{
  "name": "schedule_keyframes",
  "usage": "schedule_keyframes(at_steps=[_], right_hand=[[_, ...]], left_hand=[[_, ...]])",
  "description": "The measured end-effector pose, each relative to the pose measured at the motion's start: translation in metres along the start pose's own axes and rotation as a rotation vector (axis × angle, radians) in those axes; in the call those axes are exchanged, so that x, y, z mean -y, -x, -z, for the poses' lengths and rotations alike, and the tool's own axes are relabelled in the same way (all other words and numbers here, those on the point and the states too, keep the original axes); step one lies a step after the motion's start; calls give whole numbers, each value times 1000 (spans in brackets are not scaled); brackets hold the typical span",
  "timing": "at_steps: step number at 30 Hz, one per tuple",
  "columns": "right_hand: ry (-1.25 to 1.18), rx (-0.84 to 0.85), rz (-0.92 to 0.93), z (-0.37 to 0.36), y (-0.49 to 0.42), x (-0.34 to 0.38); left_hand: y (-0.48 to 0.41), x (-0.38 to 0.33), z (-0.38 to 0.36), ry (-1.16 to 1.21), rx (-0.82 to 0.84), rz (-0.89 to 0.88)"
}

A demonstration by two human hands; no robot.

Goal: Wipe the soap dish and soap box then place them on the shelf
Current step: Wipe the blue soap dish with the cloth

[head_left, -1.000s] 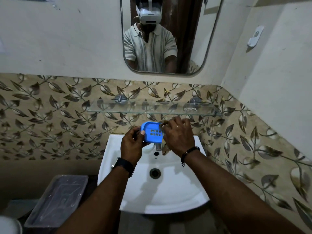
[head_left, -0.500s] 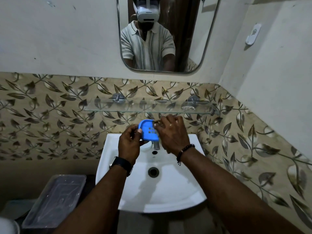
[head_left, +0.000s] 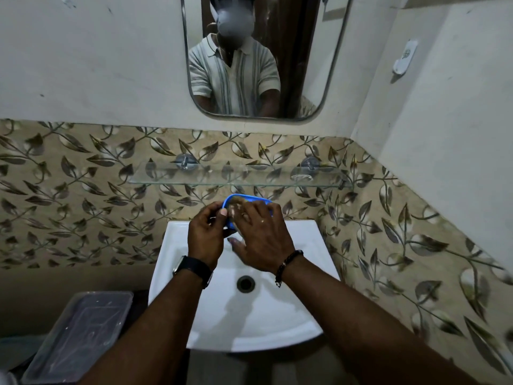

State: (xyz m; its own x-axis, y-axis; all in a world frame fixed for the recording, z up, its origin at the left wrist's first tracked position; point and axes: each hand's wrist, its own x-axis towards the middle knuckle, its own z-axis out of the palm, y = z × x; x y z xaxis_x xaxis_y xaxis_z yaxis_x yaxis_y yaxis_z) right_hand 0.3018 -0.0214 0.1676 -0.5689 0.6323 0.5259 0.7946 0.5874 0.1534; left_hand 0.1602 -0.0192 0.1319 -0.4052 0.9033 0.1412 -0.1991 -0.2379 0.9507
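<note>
The blue soap dish [head_left: 249, 198] is held over the back of the white sink [head_left: 249, 315], just below the glass shelf [head_left: 222, 176]. My left hand [head_left: 205, 237] grips its left edge with thumb and fingers. Across the dish's inside lies my right hand [head_left: 263, 240], its fingers pressing a brownish cloth [head_left: 238, 202] into it while the thumb sticks out below. Most of the dish is hidden by my hands, and so is the tap. I cannot pick out a soap box.
A clear plastic container [head_left: 80, 334] sits low at the left of the sink. The drain [head_left: 245, 283] is in the middle of the basin. A mirror [head_left: 305, 51] hangs above the shelf, and a white hook [head_left: 405, 56] is on the right wall.
The dish has tipped from facing me to nearly flat. My right hand has moved from its right edge to lie across its inside.
</note>
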Motion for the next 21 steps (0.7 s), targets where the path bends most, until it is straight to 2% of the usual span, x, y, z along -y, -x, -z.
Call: schedule_keyframes(at_steps=[7,11,15,18,21], right_hand=[[118,-10,115,5,-2,-38],[189,92,41,11,-1,-50],[189,76,-11,10,-1,-29],[106,70,-125,8,5,-11],[-75,64,-252,4,13,4]], left_hand=[[-3,-2,10,-6,-36,-19],[-7,-5,16,-12,-55,-41],[-5,0,11,15,-102,-4],[-2,2,8,12,-113,27],[1,0,6,34,-109,45]])
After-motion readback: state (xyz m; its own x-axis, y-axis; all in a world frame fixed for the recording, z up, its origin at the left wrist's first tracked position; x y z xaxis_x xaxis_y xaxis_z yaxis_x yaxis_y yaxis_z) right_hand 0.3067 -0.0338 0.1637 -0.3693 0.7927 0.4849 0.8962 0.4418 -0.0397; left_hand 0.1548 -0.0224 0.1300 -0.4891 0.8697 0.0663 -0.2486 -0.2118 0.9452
